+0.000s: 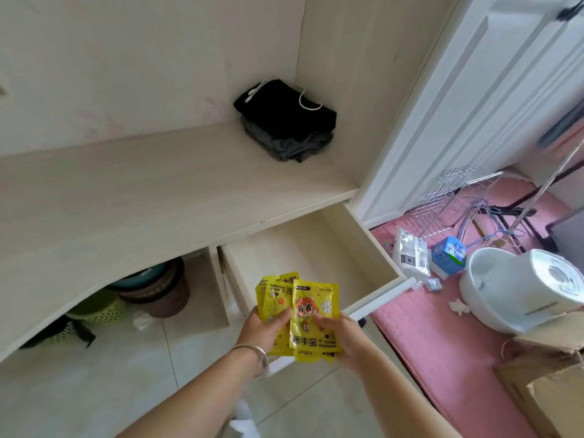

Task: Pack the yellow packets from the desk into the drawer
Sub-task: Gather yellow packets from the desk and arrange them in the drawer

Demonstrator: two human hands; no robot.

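Several yellow packets (pixel 311 298) with a cartoon figure and "HAND WARMER" print are fanned out between both my hands, just above the front edge of the pulled-out drawer (pixel 373 245). My left hand (pixel 264 330), a silver bangle on its wrist, grips the left packets with the thumb on top. My right hand (pixel 343 338) pinches the frontmost packet from the right. The drawer is light wood and its inside looks bare. No yellow packet shows on the desk top (pixel 142 197).
A folded pile of black and grey clothes (pixel 286 121) lies at the desk's back right corner. Baskets and a brown bin (pixel 158 289) stand under the desk. To the right, on a pink mat (pixel 442 343): a white appliance (pixel 518 289), wire racks, a blue box, cardboard boxes.
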